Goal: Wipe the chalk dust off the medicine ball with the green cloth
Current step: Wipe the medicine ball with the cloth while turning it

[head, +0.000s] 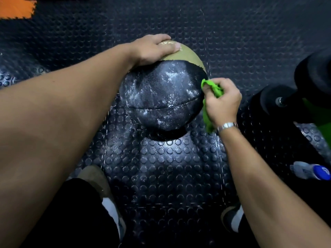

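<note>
Obs. The medicine ball (161,97) sits on the studded rubber floor (170,167), centre of view, just ahead of the person's feet. Its black panel faces the camera, with a tan panel at the far top. Chalk dust (172,77) lies in white smears over the black panel and along the seam, heaviest up and right of centre.

Left hand (154,49): laid flat over the far top of the ball, fingers extended, pressing down, clutching nothing. Right hand (222,102): fingers curled round the bunched green cloth (213,90), with a wad poking out by the thumb and a tail hanging past the wrist. The cloth meets the ball at its right edge.

Judgement: wiping looks barely begun, as most of the visible panel is dusty.

Method note. The ball is round and will likely roll under a sideways push, so the left palm should bear down while the right sweeps. Suggest long strokes from the right edge leftward across the panel, with a broad face of cloth rather than a tight wad. Run a fold along the seam, where powder probably lodges. Turn the cloth to a clean face as it loads, or the dust may only smear. Then rotate the ball to check the hidden sides.
</note>
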{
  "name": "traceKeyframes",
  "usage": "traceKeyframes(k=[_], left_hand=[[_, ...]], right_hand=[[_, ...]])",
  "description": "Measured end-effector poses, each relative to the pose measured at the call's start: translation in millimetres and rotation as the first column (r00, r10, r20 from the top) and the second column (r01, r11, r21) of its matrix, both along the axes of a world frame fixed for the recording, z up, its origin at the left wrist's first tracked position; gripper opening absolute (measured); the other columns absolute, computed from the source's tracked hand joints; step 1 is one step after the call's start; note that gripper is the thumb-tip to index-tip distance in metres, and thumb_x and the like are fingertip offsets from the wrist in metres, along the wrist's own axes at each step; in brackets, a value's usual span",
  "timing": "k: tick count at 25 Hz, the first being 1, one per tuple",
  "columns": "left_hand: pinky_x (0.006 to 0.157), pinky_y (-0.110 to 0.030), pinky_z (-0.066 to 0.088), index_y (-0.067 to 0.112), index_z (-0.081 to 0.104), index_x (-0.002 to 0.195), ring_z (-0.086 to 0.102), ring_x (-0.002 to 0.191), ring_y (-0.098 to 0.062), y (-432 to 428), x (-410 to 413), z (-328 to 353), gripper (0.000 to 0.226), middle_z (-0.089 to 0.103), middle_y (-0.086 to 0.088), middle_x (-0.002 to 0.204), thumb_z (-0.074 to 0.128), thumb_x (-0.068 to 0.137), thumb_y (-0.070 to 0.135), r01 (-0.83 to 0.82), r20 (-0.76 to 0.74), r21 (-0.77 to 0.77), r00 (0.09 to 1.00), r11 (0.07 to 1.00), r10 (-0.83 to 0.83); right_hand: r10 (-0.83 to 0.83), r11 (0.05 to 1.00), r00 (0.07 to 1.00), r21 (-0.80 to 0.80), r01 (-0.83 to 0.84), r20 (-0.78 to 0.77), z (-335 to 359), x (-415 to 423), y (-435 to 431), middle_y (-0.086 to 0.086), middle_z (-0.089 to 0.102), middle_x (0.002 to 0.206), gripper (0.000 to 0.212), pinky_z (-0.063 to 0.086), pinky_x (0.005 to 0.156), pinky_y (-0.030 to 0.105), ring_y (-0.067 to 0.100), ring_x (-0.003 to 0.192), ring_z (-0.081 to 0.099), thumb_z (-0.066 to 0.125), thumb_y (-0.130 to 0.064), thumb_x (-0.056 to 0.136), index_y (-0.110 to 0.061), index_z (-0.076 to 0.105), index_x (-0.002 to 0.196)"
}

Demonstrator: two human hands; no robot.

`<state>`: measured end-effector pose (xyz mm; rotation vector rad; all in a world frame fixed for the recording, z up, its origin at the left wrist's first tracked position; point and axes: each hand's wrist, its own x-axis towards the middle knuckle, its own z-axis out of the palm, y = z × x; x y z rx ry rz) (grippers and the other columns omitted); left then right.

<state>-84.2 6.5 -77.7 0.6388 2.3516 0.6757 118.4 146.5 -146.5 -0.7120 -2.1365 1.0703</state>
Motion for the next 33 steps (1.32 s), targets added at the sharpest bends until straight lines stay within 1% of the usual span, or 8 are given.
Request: traceKeyframes(k=[4, 9, 13, 17, 21, 27, 29, 33], left_hand=[[0.106, -0.033, 0.026, 0.038, 0.036, 0.162, 0.037, 0.15, -0.027, 6, 1, 5, 0.074, 0.034, -0.002, 0.169, 0.051, 0.099, 0.073, -0.022, 0.009, -0.006, 1.0, 1.0, 0.022], [0.115, -0.039, 0.029, 0.04, 0.037, 0.161, 0.037, 0.151, -0.028, 6, 3, 3, 0.075, 0.033, -0.002, 0.17, 0.05, 0.097, 0.076, -0.034, 0.008, -0.009, 0.999, 0.999, 0.034], [0.111, -0.035, 0.03, 0.04, 0.04, 0.16, 0.04, 0.149, -0.024, 4, 0, 2, 0.076, 0.038, 0.001, 0.168, 0.053, 0.094, 0.077, -0.049, -0.01, 0.005, 0.999, 0.999, 0.049], [0.119, -0.041, 0.028, 0.038, 0.039, 0.161, 0.037, 0.151, -0.027, 6, 0, 0, 0.077, 0.035, -0.001, 0.169, 0.049, 0.096, 0.078, -0.051, -0.027, -0.003, 0.998, 0.999, 0.051], [0.119, -0.038, 0.028, 0.038, 0.04, 0.16, 0.038, 0.151, -0.027, 7, 0, 1, 0.076, 0.036, -0.001, 0.169, 0.049, 0.096, 0.078, -0.072, -0.055, -0.011, 0.996, 0.997, 0.071], [0.111, -0.033, 0.03, 0.04, 0.043, 0.158, 0.041, 0.149, -0.025, 7, -2, -2, 0.076, 0.04, 0.001, 0.167, 0.054, 0.093, 0.077, -0.073, -0.022, 0.028, 0.997, 0.997, 0.074], [0.119, -0.038, 0.029, 0.041, 0.043, 0.158, 0.039, 0.15, -0.027, 4, -2, -3, 0.077, 0.039, 0.0, 0.167, 0.054, 0.092, 0.078, -0.062, -0.025, 0.009, 0.998, 0.998, 0.062], [0.126, -0.051, 0.027, 0.045, 0.043, 0.156, 0.038, 0.151, -0.032, 5, -3, -8, 0.088, 0.039, 0.0, 0.167, 0.049, 0.08, 0.09, -0.061, -0.058, -0.015, 0.997, 0.998, 0.06]], right_hand=[[-0.032, 0.999, 0.999, -0.022, 0.031, -0.042, -11, 8, -19, -0.001, 0.068, 0.087, 0.01, 0.049, 0.076, 0.019, 0.002, 0.08, 0.057, 0.073, -0.003, 0.078, -0.009, 0.075, 0.086], [-0.154, 0.984, 0.985, -0.098, 0.146, -0.077, -8, 2, -19, -0.002, 0.067, 0.086, 0.009, 0.052, 0.076, 0.028, 0.008, 0.078, 0.059, 0.072, -0.005, 0.077, -0.008, 0.075, 0.085], [0.07, 0.991, 0.987, 0.12, -0.053, -0.144, -7, 12, -44, 0.009, 0.068, 0.088, 0.018, 0.049, 0.073, 0.021, 0.015, 0.08, 0.061, 0.067, 0.008, 0.072, -0.003, 0.074, 0.085], [-0.088, 0.994, 0.982, 0.044, 0.097, -0.169, -3, -2, -28, 0.007, 0.067, 0.085, 0.018, 0.051, 0.072, 0.029, 0.014, 0.079, 0.059, 0.067, 0.006, 0.071, -0.004, 0.073, 0.084], [0.144, 0.965, 0.979, 0.24, -0.107, -0.143, -5, 16, -49, 0.012, 0.067, 0.089, 0.023, 0.048, 0.076, 0.021, 0.022, 0.082, 0.063, 0.062, 0.01, 0.068, 0.001, 0.072, 0.087], [0.051, 0.986, 0.987, 0.162, -0.026, -0.153, 10, -4, -41, 0.012, 0.067, 0.088, 0.022, 0.05, 0.071, 0.03, 0.024, 0.08, 0.063, 0.061, 0.008, 0.068, 0.0, 0.071, 0.085], [0.156, 0.96, 0.982, 0.251, -0.125, -0.109, 0, 13, -50, 0.012, 0.067, 0.091, 0.024, 0.051, 0.072, 0.03, 0.025, 0.082, 0.063, 0.059, 0.007, 0.068, 0.001, 0.071, 0.088], [-0.041, 0.99, 0.993, 0.13, 0.055, -0.107, 5, 1, -27, 0.009, 0.067, 0.089, 0.022, 0.052, 0.072, 0.036, 0.022, 0.081, 0.062, 0.061, 0.006, 0.069, -0.003, 0.071, 0.086]])
